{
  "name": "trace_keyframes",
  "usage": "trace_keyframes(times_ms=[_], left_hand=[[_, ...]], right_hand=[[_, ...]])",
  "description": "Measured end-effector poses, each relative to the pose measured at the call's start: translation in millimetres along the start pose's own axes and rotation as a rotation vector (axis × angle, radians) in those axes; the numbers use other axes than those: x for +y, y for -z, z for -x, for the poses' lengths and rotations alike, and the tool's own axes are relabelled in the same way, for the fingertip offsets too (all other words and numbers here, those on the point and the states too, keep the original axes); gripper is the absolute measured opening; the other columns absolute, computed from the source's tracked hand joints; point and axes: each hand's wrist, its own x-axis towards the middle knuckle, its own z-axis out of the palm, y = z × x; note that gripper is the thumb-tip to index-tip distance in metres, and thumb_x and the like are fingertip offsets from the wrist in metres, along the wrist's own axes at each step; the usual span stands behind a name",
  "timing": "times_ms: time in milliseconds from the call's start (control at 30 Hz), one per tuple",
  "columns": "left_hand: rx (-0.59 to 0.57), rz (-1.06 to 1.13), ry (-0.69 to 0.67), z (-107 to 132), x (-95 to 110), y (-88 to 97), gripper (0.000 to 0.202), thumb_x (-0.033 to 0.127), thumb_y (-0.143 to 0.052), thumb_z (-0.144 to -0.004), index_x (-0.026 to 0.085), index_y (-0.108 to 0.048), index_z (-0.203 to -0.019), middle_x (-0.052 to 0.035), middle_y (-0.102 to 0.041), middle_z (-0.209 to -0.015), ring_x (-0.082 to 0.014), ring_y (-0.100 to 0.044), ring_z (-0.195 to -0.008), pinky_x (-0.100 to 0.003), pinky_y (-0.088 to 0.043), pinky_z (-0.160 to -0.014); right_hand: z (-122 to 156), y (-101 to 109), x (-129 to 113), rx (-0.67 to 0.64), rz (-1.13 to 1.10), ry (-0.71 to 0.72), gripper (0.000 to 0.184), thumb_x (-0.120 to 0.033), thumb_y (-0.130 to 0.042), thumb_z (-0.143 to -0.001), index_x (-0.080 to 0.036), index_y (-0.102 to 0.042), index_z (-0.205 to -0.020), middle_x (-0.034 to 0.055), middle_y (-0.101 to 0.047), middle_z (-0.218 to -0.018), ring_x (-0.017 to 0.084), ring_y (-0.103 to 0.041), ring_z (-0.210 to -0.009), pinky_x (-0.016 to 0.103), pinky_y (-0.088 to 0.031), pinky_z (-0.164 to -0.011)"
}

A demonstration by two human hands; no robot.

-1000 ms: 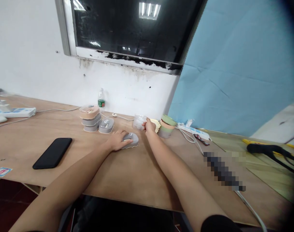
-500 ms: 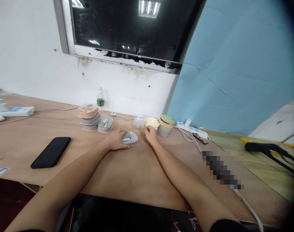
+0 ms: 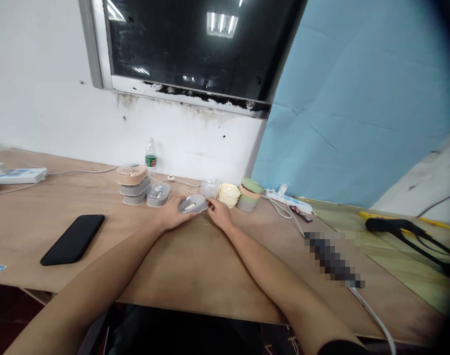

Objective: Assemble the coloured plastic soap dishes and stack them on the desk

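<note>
A grey oval lunch box [image 3: 193, 203] with a clear lid sits tilted in front of me. My left hand [image 3: 172, 214] grips its left end, thumb along the near side and fingers behind. At the box's right end is my right hand [image 3: 220, 214], its fingers curled and pressed together; whether they hold its edge or something small is hidden. Just behind the right hand stands a stack of pale yellow containers [image 3: 229, 194]. Clear plastic pieces [image 3: 210, 188] are behind the box, and nested green, orange and grey cups [image 3: 250, 195] stand to the right.
Stacked lidded boxes [image 3: 134, 186] and a single grey box [image 3: 158, 194] stand at the back left, near a plastic bottle [image 3: 151, 153]. A black phone [image 3: 73, 239] lies left. Power strips [image 3: 293, 201] and cables run along the back. A pixelated dark object [image 3: 333, 259] lies right.
My right hand has moved left from the yellow containers to the grey lunch box's right end. The box, in my left hand, has tilted. The view has shifted slightly.
</note>
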Motion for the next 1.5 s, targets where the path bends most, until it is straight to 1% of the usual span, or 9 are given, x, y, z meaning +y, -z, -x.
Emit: trace_keyframes(times_ms=[133, 267, 467, 567, 667, 767, 1033, 1200, 1500], left_hand=[[0.040, 0.044, -0.008, -2, -2, -4.9, 0.071, 0.069, -0.055, -0.071, 0.020, -0.052, -0.122, -0.0096, -0.058, -0.123, -0.0287, -0.055, -0.111, -0.042, -0.043, -0.096], [0.104, 0.078, 0.027, -4, -2, -5.4, 0.067, 0.067, -0.053, -0.073, 0.019, -0.053, -0.118, -0.0092, -0.058, -0.120, -0.0277, -0.054, -0.111, -0.042, -0.042, -0.096], [0.296, 0.107, -0.049, -4, 0, 4.0, 0.060, 0.060, -0.053, -0.079, 0.018, -0.047, -0.122, -0.0094, -0.054, -0.123, -0.0252, -0.050, -0.115, -0.038, -0.040, -0.099], [0.300, 0.108, -0.042, -4, -2, 3.8, 0.060, 0.059, -0.053, -0.079, 0.018, -0.046, -0.122, -0.0099, -0.053, -0.124, -0.0259, -0.049, -0.116, -0.039, -0.039, -0.099], [0.243, 0.081, -0.043, -4, -4, 0.6, 0.061, 0.060, -0.055, -0.077, 0.020, -0.046, -0.122, -0.0089, -0.053, -0.124, -0.0263, -0.048, -0.117, -0.040, -0.038, -0.100], [0.179, 0.049, -0.106, -2, -3, -1.2, 0.063, 0.062, -0.055, -0.076, 0.021, -0.046, -0.123, -0.0085, -0.052, -0.126, -0.0260, -0.048, -0.119, -0.039, -0.038, -0.101], [0.046, -0.008, -0.202, 4, 6, 4.0, 0.066, 0.062, -0.057, -0.073, 0.023, -0.048, -0.125, -0.0089, -0.049, -0.131, -0.0280, -0.047, -0.121, -0.042, -0.037, -0.104], [0.023, -0.019, -0.218, 4, 7, 4.2, 0.068, 0.063, -0.057, -0.073, 0.021, -0.048, -0.126, -0.0103, -0.049, -0.131, -0.0289, -0.047, -0.121, -0.042, -0.037, -0.103], [-0.004, -0.028, -0.239, 6, 8, 4.2, 0.068, 0.064, -0.054, -0.075, 0.020, -0.047, -0.127, -0.0099, -0.049, -0.132, -0.0285, -0.046, -0.122, -0.041, -0.037, -0.104]], right_hand=[[-1, 3, -3, 0.061, -0.051, -0.070, 0.016, -0.025, -0.054, -0.075, -0.025, -0.068, -0.082, 0.0007, -0.067, -0.077, 0.017, -0.056, -0.073, 0.024, -0.038, -0.067], [1, 3, -7, 0.112, -0.014, -0.133, 0.008, -0.025, -0.055, -0.071, -0.024, -0.063, -0.068, 0.0011, -0.064, -0.070, 0.017, -0.053, -0.071, 0.022, -0.034, -0.061], [-5, 8, 12, 0.356, -0.073, -0.253, 0.020, -0.030, -0.051, -0.071, -0.021, -0.046, -0.054, -0.0034, -0.048, -0.052, 0.012, -0.042, -0.055, 0.022, -0.030, -0.054], [-12, 10, 25, 0.496, -0.261, -0.450, 0.022, -0.031, -0.050, -0.071, -0.022, -0.041, -0.053, -0.0052, -0.043, -0.046, 0.011, -0.039, -0.049, 0.022, -0.030, -0.048], [-16, 10, 29, 0.591, -0.561, -0.674, 0.015, -0.028, -0.050, -0.069, -0.021, -0.044, -0.058, -0.0070, -0.042, -0.043, 0.010, -0.038, -0.040, 0.021, -0.029, -0.039], [-17, 10, 28, 0.617, -0.719, -0.772, 0.009, -0.024, -0.051, -0.068, -0.020, -0.046, -0.061, -0.0075, -0.044, -0.044, 0.008, -0.037, -0.036, 0.020, -0.027, -0.034], [-22, 10, 36, 0.657, -0.791, -0.851, 0.011, -0.023, -0.047, -0.071, -0.021, -0.042, -0.061, -0.0066, -0.043, -0.044, 0.007, -0.037, -0.034, 0.019, -0.027, -0.031], [-22, 12, 43, 0.680, -0.811, -0.856, 0.014, -0.029, -0.045, -0.076, -0.021, -0.042, -0.065, -0.0057, -0.047, -0.046, 0.008, -0.037, -0.032, 0.020, -0.026, -0.031], [-19, 9, 35, 0.644, -0.807, -0.663, 0.025, -0.042, -0.047, -0.079, -0.018, -0.054, -0.077, -0.0065, -0.047, -0.043, 0.008, -0.036, -0.032, 0.020, -0.026, -0.033]])
